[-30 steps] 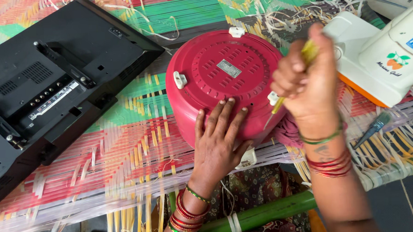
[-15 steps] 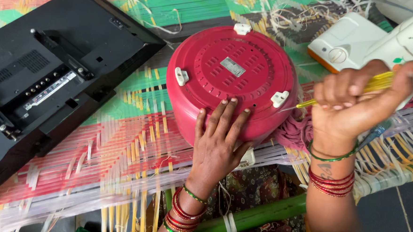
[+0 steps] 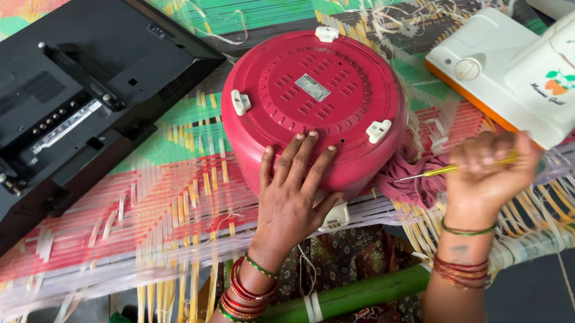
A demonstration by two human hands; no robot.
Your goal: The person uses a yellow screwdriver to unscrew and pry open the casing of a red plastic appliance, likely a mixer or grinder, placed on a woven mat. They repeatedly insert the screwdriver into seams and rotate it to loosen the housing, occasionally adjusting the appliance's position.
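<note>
Clenched in a fist, her right hand [image 3: 488, 177] grips a yellow-handled screwdriver [image 3: 455, 168], tip pointing at nine o'clock toward the upturned red cooker [image 3: 314, 107] mid-cot. Left hand [image 3: 292, 197] lies flat, fingers spread, on its base at six o'clock. Judging by this, she's between screws; next needs the tip seated squarely. Black television back [image 3: 68, 101] lies at nine o'clock, white appliance [image 3: 525, 70] at three.

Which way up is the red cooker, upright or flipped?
Flipped. The red cooker shows its vented underside with white feet facing up; the left hand rests flat on it.
</note>
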